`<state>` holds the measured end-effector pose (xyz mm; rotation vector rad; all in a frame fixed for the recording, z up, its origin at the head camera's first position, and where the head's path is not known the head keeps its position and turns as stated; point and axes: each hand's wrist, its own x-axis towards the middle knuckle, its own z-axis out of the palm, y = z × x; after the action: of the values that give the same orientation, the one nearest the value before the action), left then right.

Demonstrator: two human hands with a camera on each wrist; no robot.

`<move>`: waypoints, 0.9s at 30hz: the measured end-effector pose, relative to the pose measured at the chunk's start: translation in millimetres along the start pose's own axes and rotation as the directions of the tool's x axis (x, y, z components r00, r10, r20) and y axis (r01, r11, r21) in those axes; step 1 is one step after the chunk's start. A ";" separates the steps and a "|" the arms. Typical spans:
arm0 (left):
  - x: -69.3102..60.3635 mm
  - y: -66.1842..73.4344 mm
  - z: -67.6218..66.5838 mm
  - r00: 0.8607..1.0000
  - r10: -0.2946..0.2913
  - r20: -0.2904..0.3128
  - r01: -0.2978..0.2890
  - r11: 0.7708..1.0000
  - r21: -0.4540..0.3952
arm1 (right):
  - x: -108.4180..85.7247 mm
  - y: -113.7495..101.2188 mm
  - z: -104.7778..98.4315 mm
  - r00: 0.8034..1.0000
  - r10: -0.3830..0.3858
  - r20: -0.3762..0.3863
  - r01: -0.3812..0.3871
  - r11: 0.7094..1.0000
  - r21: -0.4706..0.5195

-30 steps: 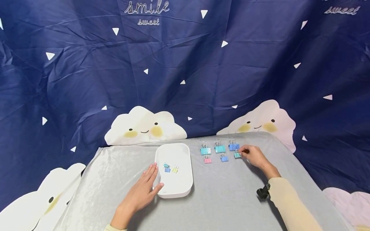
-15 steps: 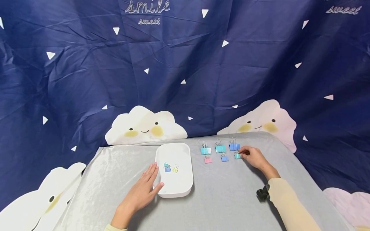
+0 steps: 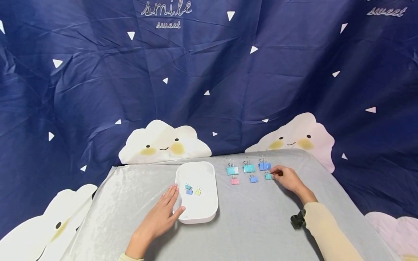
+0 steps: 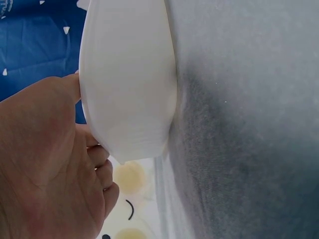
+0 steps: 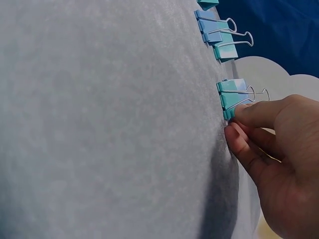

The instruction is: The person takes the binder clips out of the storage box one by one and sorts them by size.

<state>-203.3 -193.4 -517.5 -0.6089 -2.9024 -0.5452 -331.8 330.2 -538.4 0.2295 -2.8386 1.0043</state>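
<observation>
My right hand (image 3: 289, 178) pinches the end of a small teal binder clip (image 3: 268, 176) standing on the grey cloth. Thumb and fingertips meet at the clip's side in the right wrist view, where the teal clip (image 5: 229, 97) has its wire handles raised. My left hand (image 3: 160, 214) rests with straight fingers along the left rim of a white tray (image 3: 199, 214). In the left wrist view the tray's outer wall (image 4: 129, 79) hides some fingertips. Inside the tray lie a yellow binder clip (image 3: 198, 191), a blue one (image 3: 189, 192) and a teal one (image 3: 188, 186).
Behind the small teal clip stands a larger blue binder clip (image 3: 265, 166). Two larger teal clips (image 3: 249, 168) continue that back row leftward. The front row also has a small blue clip (image 3: 253, 179) and a pink clip (image 3: 234, 181). A dark blue curtain (image 3: 209, 72) hangs behind.
</observation>
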 end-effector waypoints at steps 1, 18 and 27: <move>0.0 0.3 0.0 1.000 -0.001 -0.001 0.001 1.000 0.001 | -0.4 -0.4 -0.3 1.000 0.002 0.001 -0.002 1.000 0.001; 0.5 3.0 -3.3 1.000 -0.012 0.027 0.012 1.000 0.000 | 5.2 -62.2 -7.1 0.961 -0.264 -0.080 0.263 0.964 -0.028; 1.2 2.5 -3.5 1.000 -0.010 0.022 0.010 1.000 0.011 | 8.9 -118.9 -2.8 0.928 -0.370 -0.035 0.370 0.929 -0.020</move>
<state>-203.2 -192.0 -513.3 -0.6028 -2.9289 -0.5266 -318.6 239.8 -461.8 0.7060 -2.6225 0.8941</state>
